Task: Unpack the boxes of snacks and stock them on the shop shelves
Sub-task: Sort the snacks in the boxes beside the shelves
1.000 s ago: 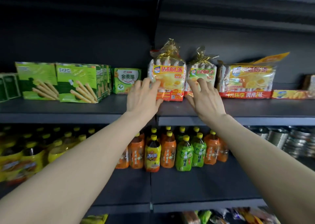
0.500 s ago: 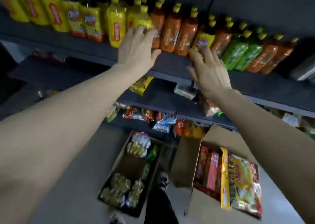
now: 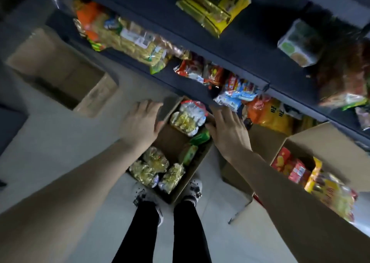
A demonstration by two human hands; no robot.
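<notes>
Pale floor (image 3: pixel 60 138), with white shoes (image 3: pixel 195 189) and black trouser legs (image 3: pixel 188 232) at the lower centre, seen from above.

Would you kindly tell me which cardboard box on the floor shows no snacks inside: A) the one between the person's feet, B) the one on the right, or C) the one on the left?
C: the left box shows only bare cardboard inside, while the middle box holds gold-wrapped packs and the right box holds red and yellow packets.
</notes>
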